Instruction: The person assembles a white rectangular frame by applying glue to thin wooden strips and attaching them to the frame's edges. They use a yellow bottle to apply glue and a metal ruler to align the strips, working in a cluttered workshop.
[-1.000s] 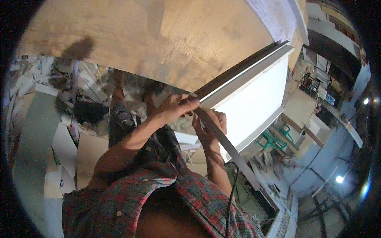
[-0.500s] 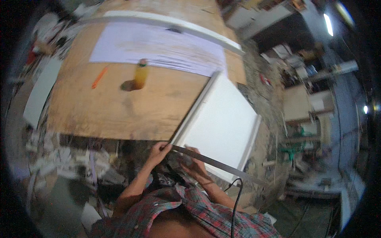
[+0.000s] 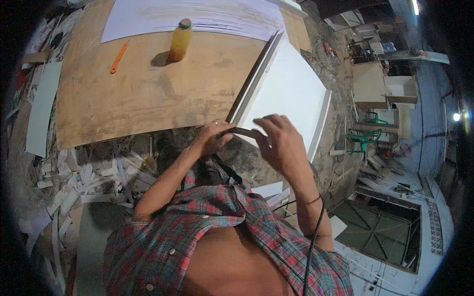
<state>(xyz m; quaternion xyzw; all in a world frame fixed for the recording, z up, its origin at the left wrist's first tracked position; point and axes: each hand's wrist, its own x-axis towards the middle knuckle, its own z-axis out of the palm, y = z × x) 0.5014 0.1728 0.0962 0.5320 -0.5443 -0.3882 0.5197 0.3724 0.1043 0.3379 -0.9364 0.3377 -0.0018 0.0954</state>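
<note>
A thin dark strip [image 3: 245, 131] spans the gap between my two hands, at the near corner of a white panel [image 3: 291, 79] with raised edges. My left hand [image 3: 211, 138] is closed on the strip's left end beside that corner. Over the panel's near end, my right hand [image 3: 284, 143] has its thumb and bent fingers around the right part of the strip. The right hand hides where the strip ends. The panel leans along the right side of a wooden table [image 3: 148, 106], a dark line running down its left edge.
On the table are an orange cutter knife [image 3: 119, 57], a bottle of yellow liquid [image 3: 180, 42] and a white sheet [image 3: 148, 19]. White offcuts [image 3: 64, 197] litter the floor at left. A black cable [image 3: 312, 241] hangs by my right arm. Green chairs [image 3: 364, 139] stand at right.
My right hand has risen from below the strip to over the panel's near end. The strip's long right stretch no longer shows. The view has tilted down, shifting the table upward.
</note>
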